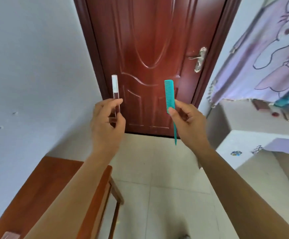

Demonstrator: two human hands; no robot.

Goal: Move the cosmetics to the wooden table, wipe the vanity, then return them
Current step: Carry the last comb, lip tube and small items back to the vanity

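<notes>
Wooden table [42, 183] at lower left, reddish-brown top. Left hand [106, 121] pinches a slim tube [115, 94] upright: white cap, clear body with pinkish tint. Right hand [188, 123] closed on a teal comb [169, 94], teeth up, pointed tail down. Both held before a red door [149, 57]. White vanity [243, 145] at right, small items on it

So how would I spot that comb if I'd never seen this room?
Find the dark red door straight ahead. In front of it two hands are raised; the right hand pinches a teal comb, teeth up, thin pointed tail hanging down. The left hand holds only a slim clear tube with a white cap.
</notes>
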